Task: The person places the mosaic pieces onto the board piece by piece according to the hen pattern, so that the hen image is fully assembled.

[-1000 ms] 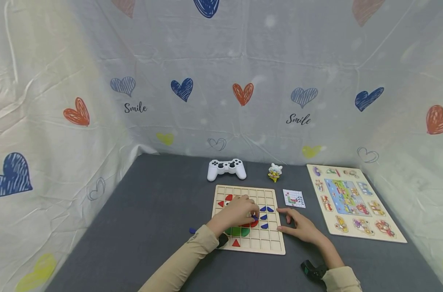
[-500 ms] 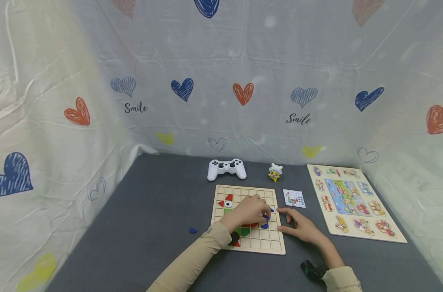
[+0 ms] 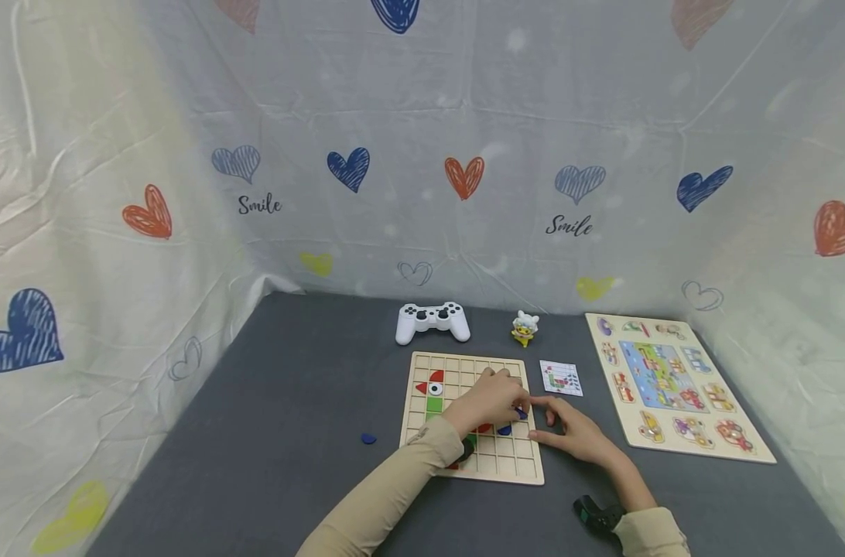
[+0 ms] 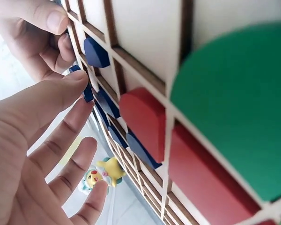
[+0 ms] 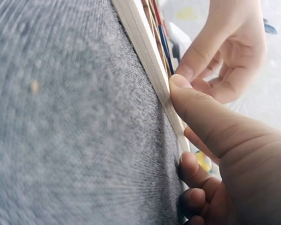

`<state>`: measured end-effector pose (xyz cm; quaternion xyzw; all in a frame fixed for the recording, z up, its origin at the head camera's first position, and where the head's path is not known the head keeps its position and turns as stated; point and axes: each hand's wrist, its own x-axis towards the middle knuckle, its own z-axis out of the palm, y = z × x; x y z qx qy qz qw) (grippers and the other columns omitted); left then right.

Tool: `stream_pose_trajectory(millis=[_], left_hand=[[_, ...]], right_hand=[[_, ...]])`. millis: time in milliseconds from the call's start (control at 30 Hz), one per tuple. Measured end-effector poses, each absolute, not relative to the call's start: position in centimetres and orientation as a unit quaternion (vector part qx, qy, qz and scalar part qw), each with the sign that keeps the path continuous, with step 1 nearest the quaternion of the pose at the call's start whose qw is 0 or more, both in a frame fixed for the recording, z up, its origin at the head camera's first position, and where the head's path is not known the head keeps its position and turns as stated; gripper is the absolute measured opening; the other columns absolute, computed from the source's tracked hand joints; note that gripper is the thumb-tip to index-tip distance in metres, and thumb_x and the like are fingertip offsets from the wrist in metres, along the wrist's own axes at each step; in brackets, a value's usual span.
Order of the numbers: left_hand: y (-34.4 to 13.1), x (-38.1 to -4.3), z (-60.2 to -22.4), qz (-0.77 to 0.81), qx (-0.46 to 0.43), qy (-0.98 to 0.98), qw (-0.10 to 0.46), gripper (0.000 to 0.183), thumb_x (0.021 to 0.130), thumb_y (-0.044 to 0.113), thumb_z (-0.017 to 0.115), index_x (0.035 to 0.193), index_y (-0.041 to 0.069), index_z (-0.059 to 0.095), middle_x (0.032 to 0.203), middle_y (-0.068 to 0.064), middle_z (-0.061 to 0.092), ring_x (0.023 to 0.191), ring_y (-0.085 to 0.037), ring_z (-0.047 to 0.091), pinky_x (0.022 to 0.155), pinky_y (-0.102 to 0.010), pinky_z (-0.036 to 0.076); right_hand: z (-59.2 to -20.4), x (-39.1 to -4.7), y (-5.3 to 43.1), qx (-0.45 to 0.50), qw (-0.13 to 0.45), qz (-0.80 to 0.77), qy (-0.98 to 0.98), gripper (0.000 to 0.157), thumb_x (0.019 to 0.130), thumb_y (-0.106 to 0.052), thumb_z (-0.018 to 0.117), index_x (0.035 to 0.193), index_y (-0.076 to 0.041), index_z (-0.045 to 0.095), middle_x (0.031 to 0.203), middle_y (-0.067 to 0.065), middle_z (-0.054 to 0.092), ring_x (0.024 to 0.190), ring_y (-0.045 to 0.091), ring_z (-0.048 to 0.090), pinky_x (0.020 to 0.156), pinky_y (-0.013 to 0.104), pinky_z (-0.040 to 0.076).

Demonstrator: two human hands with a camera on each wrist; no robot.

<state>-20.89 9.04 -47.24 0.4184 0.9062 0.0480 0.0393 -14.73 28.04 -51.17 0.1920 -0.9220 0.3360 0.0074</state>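
A wooden grid board lies on the dark tabletop, with red, green and blue shaped pieces in its cells. My left hand reaches over the board's right part. Between thumb and index finger it pinches a small blue wooden piece at the rightmost column; its other fingers are spread. A blue piece and a red piece sit in nearby cells. At the board's right edge, my right hand rests its thumb and index fingertip, set apart, against the rim. The left forearm hides part of the board.
One loose blue piece lies left of the board. Behind stand a white game controller and a small yellow-and-white figurine. A printed pattern card and a wooden picture puzzle lie to the right.
My left hand has moved rightward across the board, from the middle columns to the rightmost one, carrying the blue piece. The right hand has stayed at the board's edge.
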Motion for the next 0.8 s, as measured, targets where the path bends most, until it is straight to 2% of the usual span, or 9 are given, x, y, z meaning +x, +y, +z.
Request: stream_pose_trajectory(millis=[533,800], left_hand=[[8.4,-20.9,-47.4,0.047,0.431,0.9,0.045,0.017,0.081,0.038,0.07,0.098,0.036,0.07,0.093,0.018,0.06,0.088,-0.006,0.046,0.082,-0.034,0.038],[7.4,-20.5,-47.5,0.053,0.435,0.898,0.033,0.016,0.084,0.038,0.066,0.1,0.036,0.069,0.102,0.016,0.061,0.098,-0.008,0.05,0.089,-0.039,0.04]], right_hand=[[-51.1,-14.8,28.2,0.19,0.0,0.343,-0.92,0.055,0.08,-0.034,0.071,0.127,-0.014,0.052,0.081,-0.003,0.043,0.06,0.002,0.03,0.053,0.02,0.027],[-51.2,-14.7,28.0,0.192,0.003,0.343,-0.92,0.054,0.08,-0.034,0.071,0.126,-0.014,0.053,0.081,-0.003,0.043,0.059,0.002,0.029,0.052,0.02,0.026]])
